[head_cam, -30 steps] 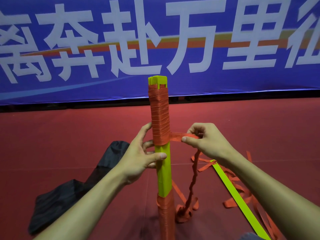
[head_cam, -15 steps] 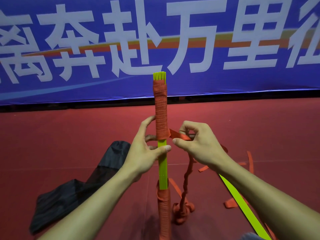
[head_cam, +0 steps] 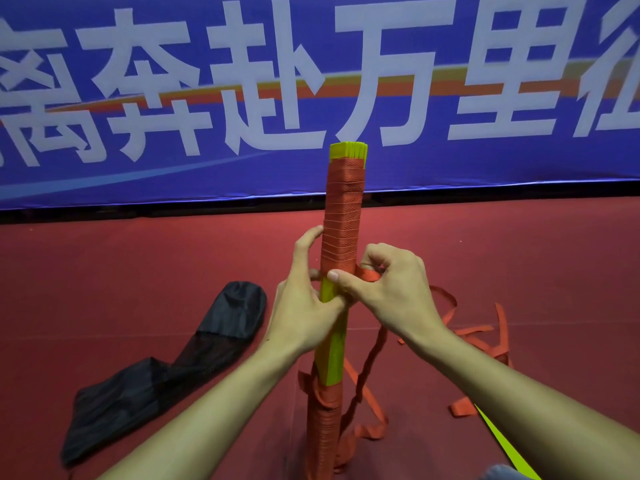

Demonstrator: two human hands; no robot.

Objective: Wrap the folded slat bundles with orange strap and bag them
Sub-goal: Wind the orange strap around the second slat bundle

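Observation:
A yellow-green folded slat bundle (head_cam: 334, 355) stands upright in the middle, its upper part and its foot wound with orange strap (head_cam: 341, 233). My left hand (head_cam: 304, 306) grips the bare yellow stretch from the left, thumb across the front and fingers behind. My right hand (head_cam: 384, 289) pinches the strap's free run right beside the bundle, at the lower edge of the upper wrap. The rest of the strap hangs twisted down to the floor. A black mesh bag (head_cam: 166, 368) lies flat on the floor to the left.
Loose orange strap lengths (head_cam: 478, 337) lie scattered on the red floor at the right. A single yellow-green slat (head_cam: 502, 445) lies at the bottom right. A blue banner (head_cam: 485, 98) with white characters spans the back wall.
The bundle has turned in my left hand. My right hand has brought the strap in from the right until it sits against the bundle, and the two hands now touch.

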